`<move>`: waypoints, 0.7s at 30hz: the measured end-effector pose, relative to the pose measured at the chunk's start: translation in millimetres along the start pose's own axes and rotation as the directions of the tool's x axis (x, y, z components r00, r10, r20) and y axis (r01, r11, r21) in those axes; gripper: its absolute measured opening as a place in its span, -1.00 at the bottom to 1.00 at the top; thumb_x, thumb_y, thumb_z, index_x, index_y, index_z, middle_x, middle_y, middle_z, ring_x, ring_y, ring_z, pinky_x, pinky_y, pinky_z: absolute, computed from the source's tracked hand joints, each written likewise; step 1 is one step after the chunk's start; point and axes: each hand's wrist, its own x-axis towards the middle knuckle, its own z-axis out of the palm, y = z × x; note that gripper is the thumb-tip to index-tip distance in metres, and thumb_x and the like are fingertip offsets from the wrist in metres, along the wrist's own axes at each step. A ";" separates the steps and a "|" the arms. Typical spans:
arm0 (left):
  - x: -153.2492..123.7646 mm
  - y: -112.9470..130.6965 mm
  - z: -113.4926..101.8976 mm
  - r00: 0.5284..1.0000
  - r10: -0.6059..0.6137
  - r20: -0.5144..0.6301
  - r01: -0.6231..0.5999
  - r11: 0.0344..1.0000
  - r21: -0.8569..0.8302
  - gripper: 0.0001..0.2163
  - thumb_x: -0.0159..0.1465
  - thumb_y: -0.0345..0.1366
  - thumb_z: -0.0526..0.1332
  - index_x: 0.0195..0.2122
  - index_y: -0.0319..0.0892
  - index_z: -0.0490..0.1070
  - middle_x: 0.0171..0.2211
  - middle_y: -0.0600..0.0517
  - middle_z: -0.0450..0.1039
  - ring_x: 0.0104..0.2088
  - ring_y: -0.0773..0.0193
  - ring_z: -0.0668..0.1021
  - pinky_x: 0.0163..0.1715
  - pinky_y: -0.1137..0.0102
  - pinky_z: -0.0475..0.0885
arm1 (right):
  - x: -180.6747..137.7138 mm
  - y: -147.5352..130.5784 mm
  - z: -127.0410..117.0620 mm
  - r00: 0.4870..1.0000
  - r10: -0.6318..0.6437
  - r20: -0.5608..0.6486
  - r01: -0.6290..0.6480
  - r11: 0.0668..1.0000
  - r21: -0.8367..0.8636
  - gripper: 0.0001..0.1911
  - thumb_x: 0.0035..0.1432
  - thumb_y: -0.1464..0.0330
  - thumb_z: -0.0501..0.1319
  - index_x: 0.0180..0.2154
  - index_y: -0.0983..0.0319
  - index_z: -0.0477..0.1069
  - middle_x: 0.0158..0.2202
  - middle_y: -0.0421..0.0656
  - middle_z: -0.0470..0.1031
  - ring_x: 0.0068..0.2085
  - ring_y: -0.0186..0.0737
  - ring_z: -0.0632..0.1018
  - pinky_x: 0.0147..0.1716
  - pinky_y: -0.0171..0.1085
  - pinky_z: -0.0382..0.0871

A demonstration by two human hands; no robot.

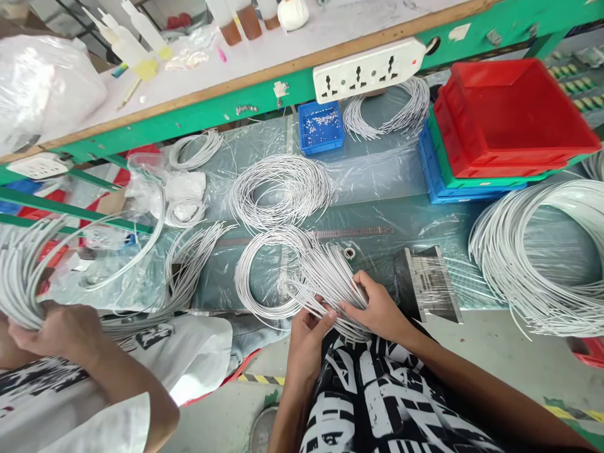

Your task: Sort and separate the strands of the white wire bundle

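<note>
A bundle of thin white cables (330, 274) lies between my hands at the table's near edge, its strands fanned out. My left hand (314, 330) pinches some strands at the bundle's lower left, thumb against fingers. On the right side my right hand (372, 302) is wrapped round the bundle, thumb across the strands. Touching the bundle on the left is a coiled ring of white cable (257, 277). Behind it rests a larger loose coil (282, 192). A steel ruler (353, 231) lies just beyond, near a small white ring (349, 253).
A metal bracket (431, 283) stands to the right, before a big cable coil (533, 264). Red bins (514, 119) are stacked behind. A blue tray (321, 128) of small parts sits under the power strip (370, 70). At left, a co-worker's hand (66, 333) grips cables.
</note>
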 end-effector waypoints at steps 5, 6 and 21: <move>0.6 0.7 -0.8 1.000 0.014 0.013 -0.014 1.000 0.012 -0.78 0.04 -0.27 0.48 -0.34 -0.21 0.52 -0.39 0.06 0.49 -0.31 0.27 0.50 -0.15 0.37 0.36 | -1.0 -5.4 -1.4 0.998 0.009 0.066 -0.008 1.000 -0.015 -0.65 0.13 0.18 0.27 -0.32 0.15 0.09 -0.40 -0.30 0.20 -0.38 -0.23 0.32 -0.38 -0.26 0.19; 0.5 0.5 -1.3 1.000 0.020 0.015 -0.020 1.000 0.016 -0.79 0.05 -0.27 0.47 -0.33 -0.20 0.52 -0.39 0.06 0.49 -0.31 0.28 0.50 -0.16 0.38 0.37 | -0.9 -6.4 -1.5 0.997 0.014 0.074 -0.013 1.000 -0.015 -0.64 0.13 0.17 0.28 -0.32 0.15 0.10 -0.40 -0.30 0.21 -0.38 -0.23 0.33 -0.37 -0.26 0.19; -1.0 -2.1 -7.3 0.995 0.043 0.088 -0.048 0.998 0.049 -0.72 0.10 -0.31 0.45 -0.14 -0.16 0.58 -0.14 -0.03 0.60 -0.08 0.15 0.56 0.01 0.30 0.39 | 0.3 -5.2 -1.9 0.993 0.044 0.106 -0.042 0.999 -0.025 -0.61 0.06 0.18 0.32 -0.29 0.16 0.12 -0.35 -0.26 0.30 -0.32 -0.18 0.36 -0.34 -0.25 0.20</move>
